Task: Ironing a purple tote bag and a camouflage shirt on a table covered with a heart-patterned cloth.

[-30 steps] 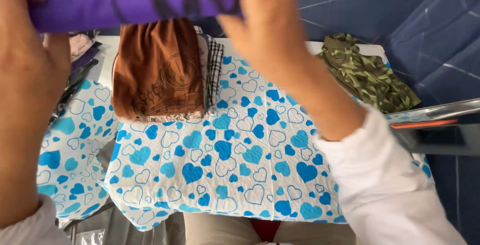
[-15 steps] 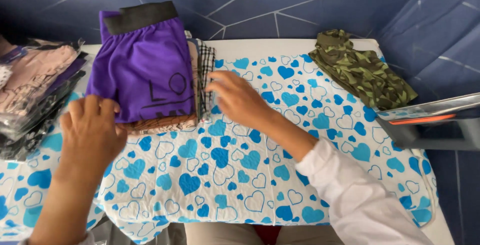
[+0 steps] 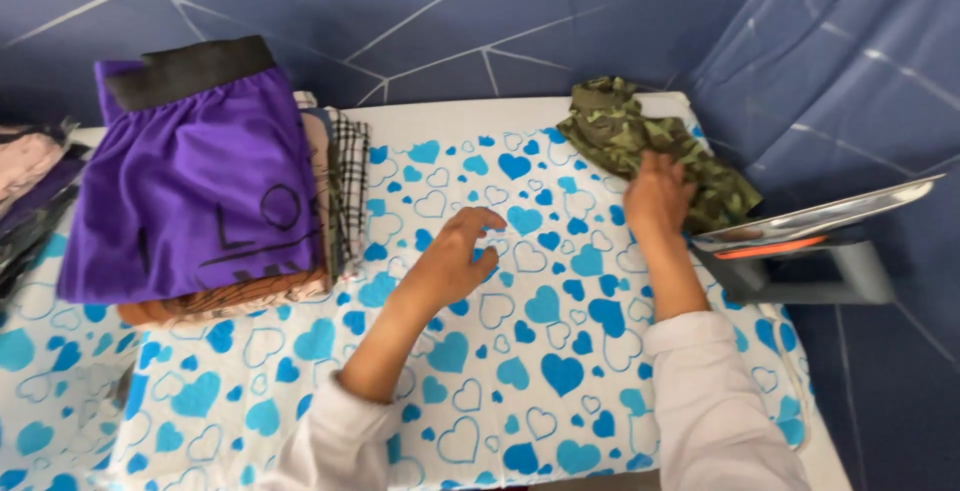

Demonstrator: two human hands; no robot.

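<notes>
A crumpled camouflage garment point(image 3: 640, 136) lies at the far right corner of the ironing board point(image 3: 520, 351), which has a white cover with blue hearts. My right hand point(image 3: 655, 196) is on the garment's near edge, fingers closed on the cloth. Fingers spread, my left hand point(image 3: 455, 256) hovers over the middle of the board and holds nothing. To its left, folded purple shorts point(image 3: 190, 191) with a black waistband top a stack of folded clothes point(image 3: 335, 191).
An iron point(image 3: 815, 221) sits on a grey rest off the board's right edge, just beside the camouflage garment. Another pile of clothes point(image 3: 30, 181) lies at the far left. Blue patterned walls stand behind and to the right.
The purple shorts went from my raised hands onto the stack. Both hands then left them; my right hand moved right to the camouflage garment and my left hand came to the board's middle.
</notes>
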